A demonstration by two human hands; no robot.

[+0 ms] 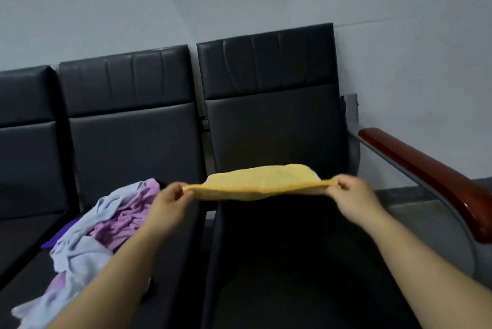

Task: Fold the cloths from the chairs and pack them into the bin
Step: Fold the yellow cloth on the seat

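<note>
A yellow cloth [262,180] is stretched flat in the air above the seat of the right-hand black chair [277,120]. My left hand [170,202] pinches its left corner and my right hand [352,196] pinches its right corner. On the middle chair [127,126] lies a loose heap of cloths: a pale blue one [80,248], a pink-lilac one [127,216] and a dark purple one [54,239] partly under them. No bin is in view.
Three black padded chairs stand in a row against a pale wall. A red-brown wooden armrest [431,176] on a grey metal frame closes off the right side. Grey floor shows beyond it at the right.
</note>
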